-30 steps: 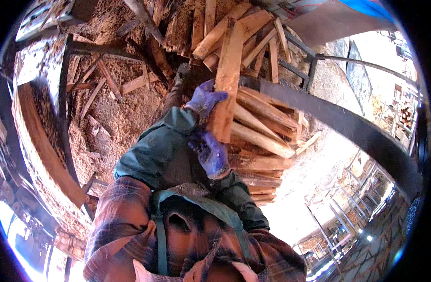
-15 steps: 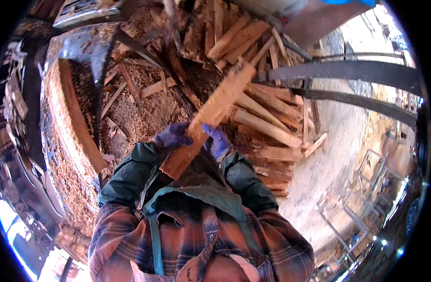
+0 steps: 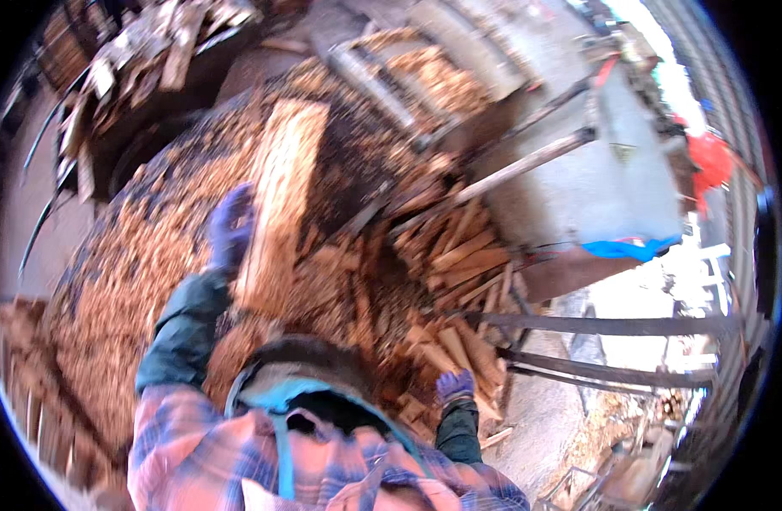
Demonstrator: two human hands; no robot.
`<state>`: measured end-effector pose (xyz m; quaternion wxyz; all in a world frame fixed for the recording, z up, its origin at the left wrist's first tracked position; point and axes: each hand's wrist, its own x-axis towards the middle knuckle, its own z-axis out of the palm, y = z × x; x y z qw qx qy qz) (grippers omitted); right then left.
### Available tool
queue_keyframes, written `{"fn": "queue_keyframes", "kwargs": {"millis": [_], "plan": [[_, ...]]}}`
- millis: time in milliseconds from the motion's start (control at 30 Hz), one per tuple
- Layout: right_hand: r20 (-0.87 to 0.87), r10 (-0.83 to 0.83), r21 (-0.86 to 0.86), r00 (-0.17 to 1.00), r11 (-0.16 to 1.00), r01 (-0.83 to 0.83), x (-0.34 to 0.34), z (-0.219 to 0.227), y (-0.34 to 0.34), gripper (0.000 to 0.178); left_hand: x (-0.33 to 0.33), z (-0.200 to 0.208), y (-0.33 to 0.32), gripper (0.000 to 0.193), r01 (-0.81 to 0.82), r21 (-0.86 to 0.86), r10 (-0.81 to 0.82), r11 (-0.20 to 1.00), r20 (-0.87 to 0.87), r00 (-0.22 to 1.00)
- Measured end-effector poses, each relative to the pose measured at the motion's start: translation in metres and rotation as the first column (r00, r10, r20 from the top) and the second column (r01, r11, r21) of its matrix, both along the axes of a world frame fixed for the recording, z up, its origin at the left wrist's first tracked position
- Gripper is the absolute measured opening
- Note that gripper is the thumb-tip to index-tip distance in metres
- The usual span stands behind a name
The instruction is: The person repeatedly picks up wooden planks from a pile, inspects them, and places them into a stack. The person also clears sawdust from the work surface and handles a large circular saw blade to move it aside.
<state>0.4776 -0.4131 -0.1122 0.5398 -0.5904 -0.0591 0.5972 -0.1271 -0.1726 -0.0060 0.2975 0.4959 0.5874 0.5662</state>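
My left hand (image 3: pixel 230 230), in a purple glove, is at the left edge of a thick, pale wooden slab (image 3: pixel 287 192). Its fingers are apart and slightly curved; the blur hides whether they touch the wood. The slab lies lengthwise away from me on a bed of sawdust. Low on the right, my right hand (image 3: pixel 455 386), gloved in purple too, rests over a pile of split wood pieces (image 3: pixel 468 345). Its fingers are too small and smeared to show a grip.
Sawdust and chips (image 3: pixel 127 264) spread broadly on the left. Dark metal bars (image 3: pixel 612 324) reach out from the pile's right side. A long pole (image 3: pixel 527 172) slants across beyond it, by a grey sheet (image 3: pixel 629 187). Scrap wood (image 3: pixel 174 43) is heaped at the far left.
The board held in both hands is no longer between them. My left hand has moved to the slab, my right to the wood pile. The view has swung left.
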Motion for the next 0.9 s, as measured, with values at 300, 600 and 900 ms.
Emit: {"fn": "queue_keyframes", "kwargs": {"millis": [300, 600, 900], "plan": [[0.678, 0.232, 0.353, 0.698, 0.729, -0.586, -0.345, 0.062, 0.237, 0.037, -0.036, -0.094, -0.006, 0.045, 0.058, -0.066, -0.036, 0.996, 0.303, 0.952], [0.582, 0.085, 0.411, 0.809, 0.827, -0.382, -0.47, 0.047, 0.324, 0.039, -0.037, -0.092, 0.002, 0.038, 0.009, -0.069, 0.02, 0.998, 0.416, 0.909], [-0.394, 0.695, 0.39, 0.601, 0.719, -0.576, -0.441, 0.065, 0.324, 0.068, 0.009, 0.022, -0.016, 0.097, 0.13, -0.379, 0.021, 0.916, 0.368, 0.93]]}}
